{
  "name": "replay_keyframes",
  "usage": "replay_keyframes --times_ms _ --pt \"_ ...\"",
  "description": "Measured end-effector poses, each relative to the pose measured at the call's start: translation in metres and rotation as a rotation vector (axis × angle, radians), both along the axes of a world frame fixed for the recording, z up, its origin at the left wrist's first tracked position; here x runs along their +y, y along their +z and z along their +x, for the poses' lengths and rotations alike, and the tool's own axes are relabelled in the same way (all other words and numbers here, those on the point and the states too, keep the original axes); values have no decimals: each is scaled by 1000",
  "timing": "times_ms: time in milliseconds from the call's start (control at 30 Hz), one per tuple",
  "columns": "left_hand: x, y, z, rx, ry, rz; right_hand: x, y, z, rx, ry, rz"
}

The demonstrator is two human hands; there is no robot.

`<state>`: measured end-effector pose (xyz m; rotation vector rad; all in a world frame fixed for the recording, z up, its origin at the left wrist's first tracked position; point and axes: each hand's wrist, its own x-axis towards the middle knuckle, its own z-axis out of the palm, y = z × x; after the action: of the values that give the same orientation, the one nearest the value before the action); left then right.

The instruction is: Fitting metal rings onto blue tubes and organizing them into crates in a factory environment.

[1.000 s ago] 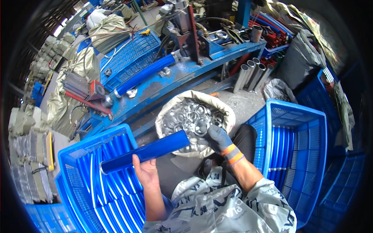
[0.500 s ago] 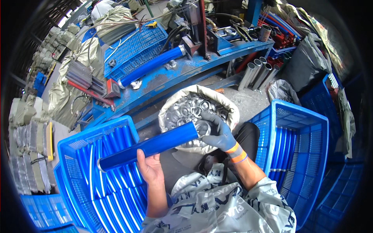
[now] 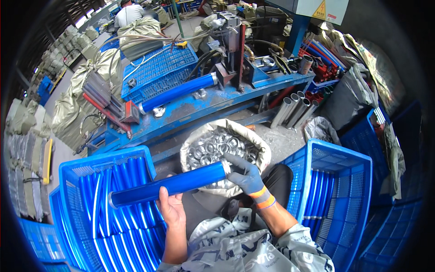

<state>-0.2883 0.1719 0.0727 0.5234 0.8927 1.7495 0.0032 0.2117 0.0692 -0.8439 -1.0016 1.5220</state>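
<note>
A blue tube lies tilted across my front, its right end higher. My bare left hand holds it from below near the middle, fingers partly hidden behind it. At the tube's right end, my gloved right hand grips a silver metal ring against the opening. How far the ring sits on the tube I cannot tell. Another silver band edges the tube's left end. Just beyond, a whitish sack with a rolled rim stands full of loose metal rings.
Blue crates stand on either side, the left crate and right crate both holding blue tubes. Ahead, a blue workbench carries another blue tube set between two fixtures. Silver tubes stand by its right end. A person is far back.
The ring in my right hand has come from just off the tube's right end to against it. The view has tilted up, and my left hand still supports the tube.
</note>
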Motion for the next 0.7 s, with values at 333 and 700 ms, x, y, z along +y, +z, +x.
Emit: replay_keyframes --times_ms 333,700 --pt "19 -27 -30 -178 -31 4 50 27 -6 -94 181 55" --pt "78 -19 -50 -195 -78 91 340 1 -53 -1052 -345 786"
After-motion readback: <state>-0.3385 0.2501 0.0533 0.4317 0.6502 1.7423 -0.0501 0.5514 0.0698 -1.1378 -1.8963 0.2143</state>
